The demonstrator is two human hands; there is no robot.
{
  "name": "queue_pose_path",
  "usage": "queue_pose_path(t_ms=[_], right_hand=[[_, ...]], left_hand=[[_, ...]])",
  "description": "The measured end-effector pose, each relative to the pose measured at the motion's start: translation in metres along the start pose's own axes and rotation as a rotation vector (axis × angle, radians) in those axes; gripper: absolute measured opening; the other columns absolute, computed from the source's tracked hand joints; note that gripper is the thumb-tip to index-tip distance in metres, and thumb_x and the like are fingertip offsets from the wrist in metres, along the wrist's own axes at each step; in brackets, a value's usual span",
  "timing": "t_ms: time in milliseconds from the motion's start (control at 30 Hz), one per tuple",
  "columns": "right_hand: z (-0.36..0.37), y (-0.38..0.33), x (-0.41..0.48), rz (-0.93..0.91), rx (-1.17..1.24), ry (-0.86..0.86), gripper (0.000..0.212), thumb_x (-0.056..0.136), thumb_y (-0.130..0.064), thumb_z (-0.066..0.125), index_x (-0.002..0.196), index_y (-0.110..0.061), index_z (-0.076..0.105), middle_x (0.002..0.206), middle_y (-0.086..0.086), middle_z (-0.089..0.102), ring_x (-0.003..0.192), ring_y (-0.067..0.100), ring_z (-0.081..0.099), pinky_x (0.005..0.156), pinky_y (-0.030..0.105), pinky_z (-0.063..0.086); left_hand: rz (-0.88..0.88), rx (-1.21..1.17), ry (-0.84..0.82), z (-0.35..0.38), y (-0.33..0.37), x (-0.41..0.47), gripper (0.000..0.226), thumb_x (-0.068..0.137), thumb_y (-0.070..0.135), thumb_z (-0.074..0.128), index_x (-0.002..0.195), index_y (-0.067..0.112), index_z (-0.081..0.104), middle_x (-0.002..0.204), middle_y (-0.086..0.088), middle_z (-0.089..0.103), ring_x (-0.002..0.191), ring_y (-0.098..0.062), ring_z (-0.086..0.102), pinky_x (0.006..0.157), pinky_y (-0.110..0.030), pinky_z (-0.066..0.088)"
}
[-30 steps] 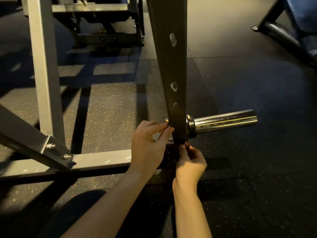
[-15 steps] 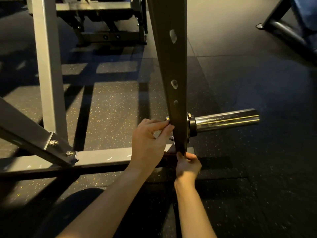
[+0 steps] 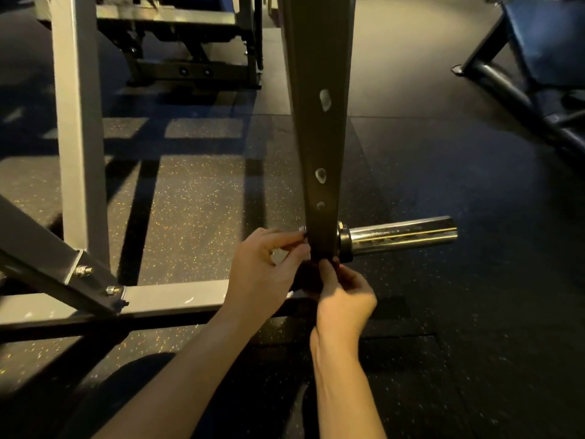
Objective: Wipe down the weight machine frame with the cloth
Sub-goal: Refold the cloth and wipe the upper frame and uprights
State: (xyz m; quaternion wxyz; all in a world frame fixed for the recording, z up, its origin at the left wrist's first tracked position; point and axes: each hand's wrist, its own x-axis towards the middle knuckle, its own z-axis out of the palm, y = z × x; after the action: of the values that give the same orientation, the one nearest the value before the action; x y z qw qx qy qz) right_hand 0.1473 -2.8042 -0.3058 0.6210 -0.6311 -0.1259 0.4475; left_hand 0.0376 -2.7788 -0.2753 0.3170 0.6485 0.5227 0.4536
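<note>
The dark upright post of the weight machine frame rises in the middle of the view, with several holes in its face. My left hand curls against the post's lower left edge, fingertips and thumb on the metal. My right hand is just below and to the right, thumb pressed up against the foot of the post. Between the two hands a dark bunched cloth shows dimly, and the right hand's curled fingers seem to hold it. Most of the cloth is hidden.
A chrome weight peg sticks out to the right from the post's base. Grey frame bars with bolted joints stand at the left, with a low crossbar along the floor. Another machine's dark leg lies at the upper right on speckled rubber flooring.
My right hand slid down to the foot of the post, then came back up a little. My left hand stayed by the post's left edge.
</note>
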Motion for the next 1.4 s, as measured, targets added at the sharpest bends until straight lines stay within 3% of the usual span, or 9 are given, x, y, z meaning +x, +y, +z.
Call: queue_pose_path(t_ms=[133, 267, 367, 567, 700, 867, 1067, 1233, 1400], right_hand=[[0.006, -0.030, -0.014, -0.173, 0.040, -0.013, 0.016, 0.091, -0.012, 0.072, 0.103, -0.023, 0.071, 0.101, -0.005, 0.076, 0.096, 0.003, 0.071, 0.075, 0.020, 0.058], [0.003, -0.020, -0.013, -0.075, 0.034, 0.042, 0.018, 0.092, -0.007, 0.068, 0.105, -0.020, 0.067, 0.108, 0.001, 0.072, 0.105, 0.016, 0.070, 0.069, 0.018, 0.058], [0.012, -0.036, -0.024, -0.096, 0.030, 0.030, 0.022, 0.091, -0.010, 0.071, 0.107, -0.024, 0.065, 0.107, -0.002, 0.071, 0.103, 0.013, 0.070, 0.087, 0.033, 0.059], [0.027, -0.071, -0.047, -0.358, -0.005, -0.017, 0.019, 0.091, -0.015, 0.072, 0.104, -0.028, 0.068, 0.102, -0.008, 0.073, 0.098, -0.001, 0.069, 0.077, 0.015, 0.057], [0.028, -0.064, -0.050, -0.261, -0.005, 0.011, 0.020, 0.093, -0.011, 0.069, 0.106, -0.027, 0.067, 0.106, -0.006, 0.073, 0.104, 0.006, 0.069, 0.076, 0.018, 0.055], [0.044, -0.097, -0.068, -0.452, -0.049, -0.057, 0.015, 0.092, -0.015, 0.071, 0.103, -0.026, 0.069, 0.097, -0.008, 0.074, 0.094, -0.001, 0.069, 0.081, 0.018, 0.058], [0.039, -0.085, -0.068, -0.325, -0.074, 0.025, 0.019, 0.092, -0.012, 0.071, 0.104, -0.027, 0.067, 0.103, -0.004, 0.073, 0.101, 0.009, 0.069, 0.092, 0.032, 0.057], [0.043, -0.103, -0.071, -0.495, -0.070, -0.022, 0.017, 0.093, -0.013, 0.069, 0.104, -0.025, 0.067, 0.100, -0.008, 0.071, 0.097, -0.002, 0.068, 0.080, 0.017, 0.057], [0.036, -0.080, -0.065, -0.305, -0.057, 0.049, 0.020, 0.093, -0.009, 0.068, 0.107, -0.023, 0.065, 0.105, -0.004, 0.071, 0.103, 0.009, 0.069, 0.072, 0.012, 0.050]], left_hand=[[0.065, -0.059, 0.083, -0.012, 0.018, 0.006, 0.024, 0.090, 0.028, 0.069, 0.112, 0.019, 0.077, 0.102, 0.013, 0.073, 0.095, -0.007, 0.065, 0.082, -0.016, 0.052], [0.085, -0.101, 0.109, -0.017, 0.033, 0.008, 0.026, 0.090, 0.033, 0.066, 0.109, 0.019, 0.076, 0.096, 0.016, 0.071, 0.087, -0.008, 0.065, 0.075, -0.020, 0.051], [0.095, -0.115, 0.107, -0.024, 0.043, 0.008, 0.024, 0.090, 0.031, 0.066, 0.108, 0.020, 0.076, 0.098, 0.016, 0.071, 0.093, -0.009, 0.067, 0.081, -0.028, 0.055], [0.133, -0.122, 0.130, -0.048, 0.061, 0.021, 0.019, 0.092, 0.023, 0.070, 0.109, 0.028, 0.069, 0.099, 0.022, 0.066, 0.097, 0.004, 0.063, 0.083, -0.006, 0.047], [0.131, -0.123, 0.101, -0.051, 0.069, 0.024, 0.018, 0.088, 0.033, 0.069, 0.106, 0.033, 0.069, 0.098, 0.022, 0.068, 0.095, -0.001, 0.065, 0.083, -0.012, 0.051], [0.181, -0.104, 0.118, -0.061, 0.087, 0.034, 0.017, 0.091, 0.033, 0.068, 0.108, 0.034, 0.068, 0.098, 0.027, 0.066, 0.094, -0.002, 0.065, 0.083, -0.016, 0.052], [0.207, -0.039, 0.112, -0.071, 0.102, 0.039, 0.025, 0.088, 0.043, 0.061, 0.107, 0.030, 0.071, 0.094, 0.021, 0.068, 0.089, -0.002, 0.064, 0.079, -0.019, 0.051], [0.236, -0.009, 0.116, -0.078, 0.108, 0.047, 0.020, 0.087, 0.045, 0.061, 0.104, 0.038, 0.066, 0.090, 0.028, 0.063, 0.089, 0.000, 0.062, 0.078, -0.010, 0.046], [0.247, 0.016, 0.104, -0.079, 0.111, 0.048, 0.015, 0.089, 0.039, 0.066, 0.105, 0.038, 0.065, 0.089, 0.032, 0.060, 0.087, 0.000, 0.063, 0.078, -0.013, 0.049]])
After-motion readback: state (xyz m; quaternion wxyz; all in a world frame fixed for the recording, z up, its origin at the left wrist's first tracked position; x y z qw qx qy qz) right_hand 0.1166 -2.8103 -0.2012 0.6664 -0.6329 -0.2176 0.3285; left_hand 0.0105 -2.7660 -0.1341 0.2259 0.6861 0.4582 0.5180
